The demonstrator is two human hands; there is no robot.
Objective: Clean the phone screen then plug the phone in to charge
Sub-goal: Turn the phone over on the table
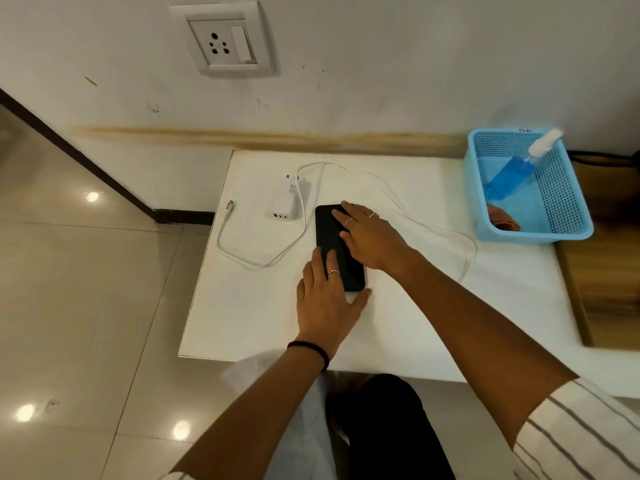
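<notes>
- Left hand (327, 303): nearest the camera, fingers straight and flat on the near end of the phone (339, 247), thumb along its near edge; nothing gripped.
- Right hand (367, 233): flat on the phone's far half, fingers extended, not grasping.
- Phone: face-up on the white table (415, 323), long axis running near-to-far, directly under both hands.
- Charger adapter (285, 202): just left of the phone's far end; its cable (263, 263) loops left of the phone.
- Blue basket (533, 233): right of the phone, holding a spray bottle (516, 171).
- Wall socket (225, 41): beyond the phone, above.

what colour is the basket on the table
Light blue, with perforated mesh walls; the basket shows best in the head view, at the table's far right.
</notes>
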